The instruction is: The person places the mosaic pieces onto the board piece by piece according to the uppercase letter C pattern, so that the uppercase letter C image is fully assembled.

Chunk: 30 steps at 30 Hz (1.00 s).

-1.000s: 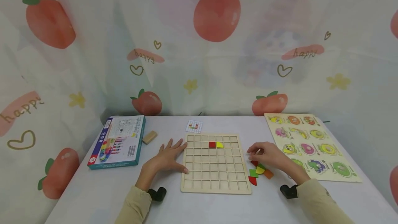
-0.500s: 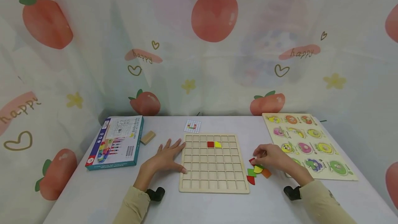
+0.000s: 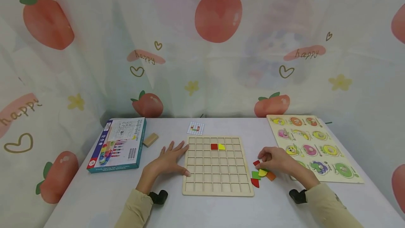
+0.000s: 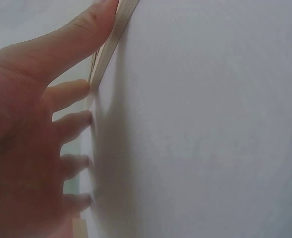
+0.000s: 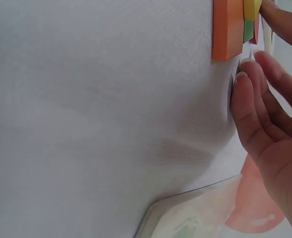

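My left hand [image 3: 168,161] lies spread at the left side of a wooden grid board [image 3: 218,178], with its thumb on the frame. In the left wrist view, the thumb [image 4: 81,32] rests against the board's edge [image 4: 111,47] and the other fingers are spread apart. A red square [image 3: 214,146] and a yellow rounded piece [image 3: 222,147] sit side by side in the board's second row. My right hand [image 3: 274,159] is over a small pile of coloured pieces, bent fingers near a red piece [image 3: 256,163]. In the right wrist view, its thumb [image 5: 285,20] touches a yellow piece [image 5: 252,9], apart from the fingertips.
Beside the board lie a green square [image 3: 255,175], a red rounded piece [image 3: 255,183] and an orange piece [image 3: 271,176]. A pattern card [image 3: 195,128] and wooden block [image 3: 150,139] lie behind. A box [image 3: 120,143] is left, a fruit puzzle board [image 3: 313,147] right.
My right hand has moved slightly right and down onto the pile, and the red piece there has shifted a little away from me. The left hand keeps its place at the board.
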Tool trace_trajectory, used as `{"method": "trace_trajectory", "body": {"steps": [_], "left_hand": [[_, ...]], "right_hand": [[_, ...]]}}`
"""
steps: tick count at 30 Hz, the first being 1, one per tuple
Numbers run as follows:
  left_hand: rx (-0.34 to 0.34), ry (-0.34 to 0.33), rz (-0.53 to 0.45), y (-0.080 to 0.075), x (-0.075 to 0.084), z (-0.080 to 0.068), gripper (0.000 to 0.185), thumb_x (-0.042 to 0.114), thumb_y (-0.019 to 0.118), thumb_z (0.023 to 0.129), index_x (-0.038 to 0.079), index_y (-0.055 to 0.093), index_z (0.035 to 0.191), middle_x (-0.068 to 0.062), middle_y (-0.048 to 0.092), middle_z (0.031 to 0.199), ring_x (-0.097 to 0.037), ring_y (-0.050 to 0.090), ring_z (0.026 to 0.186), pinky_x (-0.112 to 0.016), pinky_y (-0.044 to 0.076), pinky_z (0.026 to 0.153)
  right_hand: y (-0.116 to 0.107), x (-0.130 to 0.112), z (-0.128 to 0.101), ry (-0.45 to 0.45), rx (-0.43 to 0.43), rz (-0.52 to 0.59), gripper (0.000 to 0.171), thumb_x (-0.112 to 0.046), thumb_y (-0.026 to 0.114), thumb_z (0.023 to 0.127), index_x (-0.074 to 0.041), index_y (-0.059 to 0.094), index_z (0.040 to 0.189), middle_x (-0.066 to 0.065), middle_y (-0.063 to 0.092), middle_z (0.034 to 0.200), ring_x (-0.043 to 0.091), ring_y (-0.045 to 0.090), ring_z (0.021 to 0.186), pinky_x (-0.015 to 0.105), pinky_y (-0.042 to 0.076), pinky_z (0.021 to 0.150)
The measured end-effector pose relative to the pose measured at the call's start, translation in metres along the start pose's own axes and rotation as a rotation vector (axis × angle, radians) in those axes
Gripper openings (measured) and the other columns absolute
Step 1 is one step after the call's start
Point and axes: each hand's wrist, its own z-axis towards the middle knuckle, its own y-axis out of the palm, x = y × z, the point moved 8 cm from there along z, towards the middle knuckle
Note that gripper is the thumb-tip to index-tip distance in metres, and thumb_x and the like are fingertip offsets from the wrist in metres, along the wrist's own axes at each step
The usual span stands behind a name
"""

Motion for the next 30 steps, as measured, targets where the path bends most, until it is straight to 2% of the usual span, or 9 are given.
{"method": "trace_trajectory", "body": {"steps": [7, 12, 17, 30], "left_hand": [[-0.004, 0.000, 0.002, 0.000, 0.002, -0.001, 0.106, 0.052, 0.083, 0.067, 0.022, 0.030, 0.153, -0.003, 0.017, 0.164, -0.038, -0.001, 0.152, -0.061, -0.001, 0.120], [-0.001, 0.002, 0.012, -0.001, 0.002, -0.002, 0.106, 0.053, 0.083, 0.067, 0.021, 0.030, 0.154, -0.003, 0.018, 0.164, -0.038, -0.001, 0.152, -0.062, 0.000, 0.120], [-0.001, 0.007, 0.005, -0.001, 0.004, -0.002, 0.106, 0.053, 0.083, 0.067, 0.020, 0.031, 0.153, -0.005, 0.018, 0.164, -0.039, 0.001, 0.151, -0.063, 0.001, 0.119], [0.006, 0.006, 0.013, 0.001, -0.001, 0.001, 0.106, 0.055, 0.083, 0.067, 0.022, 0.031, 0.153, -0.003, 0.017, 0.164, -0.037, -0.001, 0.152, -0.061, 0.000, 0.120]], "right_hand": [[-0.005, 0.002, -0.011, -0.081, -0.012, 0.055, 0.023, -0.029, 0.075, 0.084, -0.014, 0.068, 0.100, -0.001, 0.062, 0.084, 0.015, 0.054, 0.078, 0.021, 0.048, 0.064], [-0.002, 0.005, -0.017, -0.093, -0.080, 0.111, 0.024, -0.029, 0.076, 0.082, -0.015, 0.069, 0.101, 0.000, 0.063, 0.085, 0.015, 0.054, 0.077, 0.021, 0.046, 0.063], [0.004, 0.005, -0.018, -0.108, -0.115, 0.095, 0.030, -0.033, 0.081, 0.077, -0.018, 0.072, 0.101, 0.001, 0.060, 0.087, 0.014, 0.051, 0.075, 0.021, 0.042, 0.060], [0.010, -0.005, -0.010, -0.123, -0.116, 0.056, 0.017, -0.026, 0.079, 0.080, -0.018, 0.069, 0.091, -0.002, 0.059, 0.079, 0.014, 0.052, 0.073, 0.020, 0.045, 0.058]]}}
